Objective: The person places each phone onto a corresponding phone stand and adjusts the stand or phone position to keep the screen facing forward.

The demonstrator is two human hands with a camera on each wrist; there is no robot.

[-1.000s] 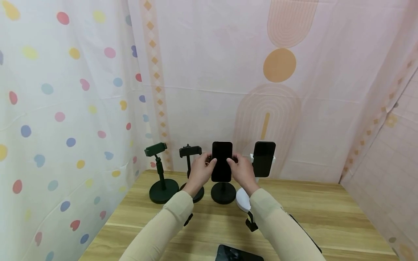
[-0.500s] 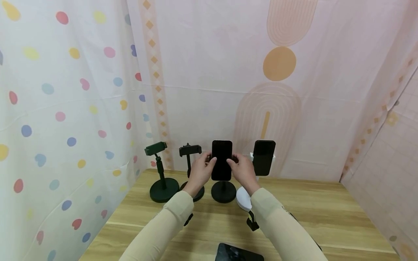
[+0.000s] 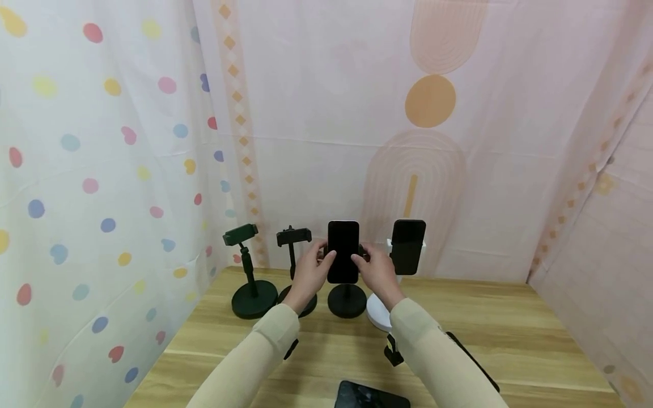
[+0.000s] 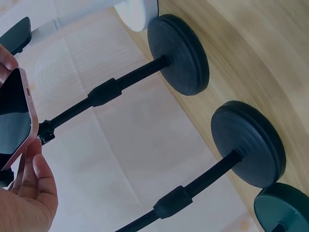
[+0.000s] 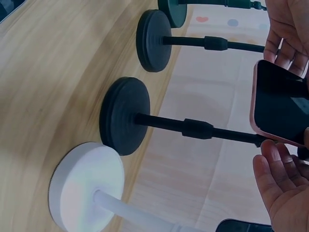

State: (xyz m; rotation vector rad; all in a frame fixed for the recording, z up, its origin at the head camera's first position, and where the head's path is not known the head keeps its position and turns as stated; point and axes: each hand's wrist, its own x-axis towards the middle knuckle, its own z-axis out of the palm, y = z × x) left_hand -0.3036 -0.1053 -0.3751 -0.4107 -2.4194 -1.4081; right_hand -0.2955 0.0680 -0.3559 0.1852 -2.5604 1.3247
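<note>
The smartphone [image 3: 343, 252] is up at the top of the rightmost black phone stand [image 3: 347, 302], upright, pink-framed, its glossy screen black! Left of that stand, the left hand [image 3: 308, 273] has its grip on the phone's edge, thumb across the front; right of it, the right hand [image 3: 380, 275] pinches the opposite edge.
</note>
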